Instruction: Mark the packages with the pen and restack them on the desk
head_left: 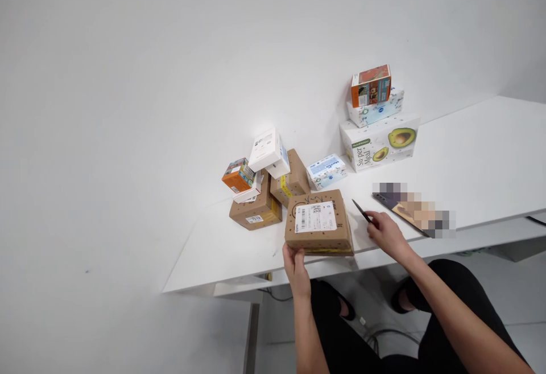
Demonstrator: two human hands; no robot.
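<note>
A brown cardboard box [318,243] with a white shipping label [315,216] and yellow tape lies near the table's front edge. My left hand [296,266] grips its near left corner, with some fingers hidden below the box. To the right of the box, my right hand [386,234] is closed around a slim black pointed tool [362,210]. The tool's tip points up and left, apart from the box. Whether it is a knife or a pen, I cannot tell. A bluish-purple handwritten mark shows on the box's top beside the label.
Beyond the box, two more cardboard boxes [256,214] carry white boxes [267,149] and an orange carton [239,175]. A tissue pack [327,170] and a stacked avocado-printed box [384,143] stand along the wall. A partly blurred phone [401,212] lies right on the white table [213,260].
</note>
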